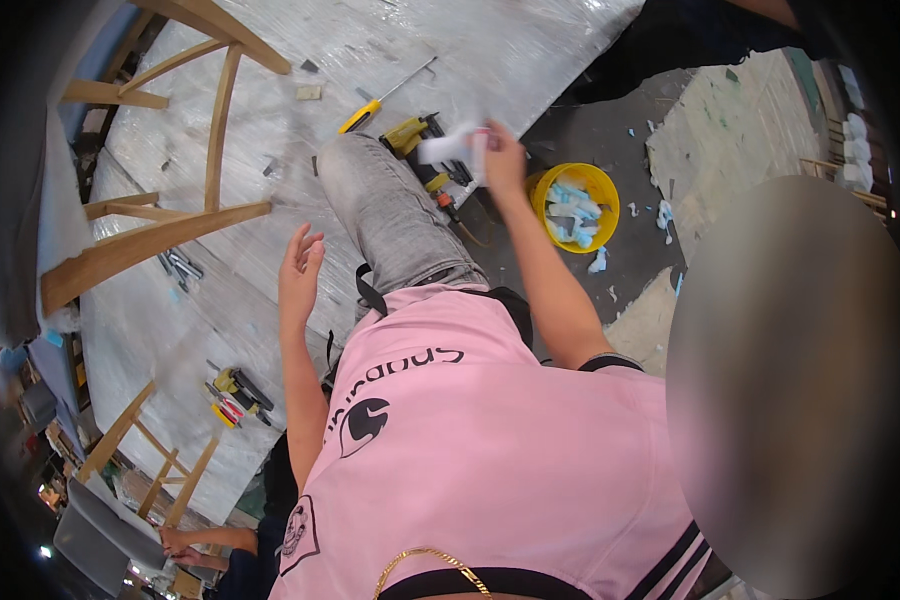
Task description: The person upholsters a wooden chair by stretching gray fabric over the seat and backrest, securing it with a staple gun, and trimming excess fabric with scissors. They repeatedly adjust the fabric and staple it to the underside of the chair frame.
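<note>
My right hand (505, 162) is closed on a white strip (442, 150) of soft-looking material, smeared by motion, beside a yellow bucket (606, 180). White and pale blue scraps (572, 212) fill the bucket. Just under the strip lies a yellow-and-black staple gun (403, 135) with a hose fitting. My left hand (300, 268) hangs empty over the plastic-covered table, fingers apart, between my grey-trousered leg and a wooden chair frame (160, 238). A yellow-handled tool (360, 116) with a long thin shaft and bent tip lies beyond my knee.
At left, another staple gun (238, 385) lies with red pliers (230, 408) on the plastic-wrapped table (210, 320). A co-worker's hands (178, 545) touch a second chair (100, 535) at lower left. Scraps litter the dark floor (620, 130). A large blurred shape covers the right side.
</note>
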The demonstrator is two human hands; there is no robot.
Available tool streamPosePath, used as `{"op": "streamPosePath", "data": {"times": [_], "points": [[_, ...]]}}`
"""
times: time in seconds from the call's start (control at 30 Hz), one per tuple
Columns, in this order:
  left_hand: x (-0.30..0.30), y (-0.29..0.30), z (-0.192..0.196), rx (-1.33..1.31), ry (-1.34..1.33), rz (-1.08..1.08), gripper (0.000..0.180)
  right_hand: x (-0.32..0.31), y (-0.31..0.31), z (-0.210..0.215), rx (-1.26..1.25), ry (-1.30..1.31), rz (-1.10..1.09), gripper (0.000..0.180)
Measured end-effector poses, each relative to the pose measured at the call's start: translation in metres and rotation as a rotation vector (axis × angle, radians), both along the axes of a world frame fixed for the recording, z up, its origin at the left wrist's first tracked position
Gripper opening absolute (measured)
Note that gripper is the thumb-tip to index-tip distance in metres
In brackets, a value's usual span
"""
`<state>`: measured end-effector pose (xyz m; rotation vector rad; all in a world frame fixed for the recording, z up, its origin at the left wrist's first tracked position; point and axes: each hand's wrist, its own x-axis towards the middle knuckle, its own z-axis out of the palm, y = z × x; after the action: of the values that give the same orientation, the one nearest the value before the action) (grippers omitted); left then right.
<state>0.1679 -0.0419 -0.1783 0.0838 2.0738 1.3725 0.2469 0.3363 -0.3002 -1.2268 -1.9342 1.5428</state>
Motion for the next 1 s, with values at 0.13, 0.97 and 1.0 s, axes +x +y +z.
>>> {"op": "streamPosePath", "data": {"times": [0.13,0.97,1.0], "points": [[-0.009,-0.019,-0.017,-0.022,-0.031,-0.121,0.063,0.150,0.119,-0.076,0.437,-0.457,-0.343,0.056],[-0.044,-0.089,0.077,0.327,0.085,0.763,0.044,0.111,0.080,-0.032,-0.401,0.104,-0.252,0.040],[-0.052,-0.084,0.092,0.345,0.134,0.796,0.043,0.074,0.064,-0.025,-0.414,0.092,-0.105,0.042]]}}
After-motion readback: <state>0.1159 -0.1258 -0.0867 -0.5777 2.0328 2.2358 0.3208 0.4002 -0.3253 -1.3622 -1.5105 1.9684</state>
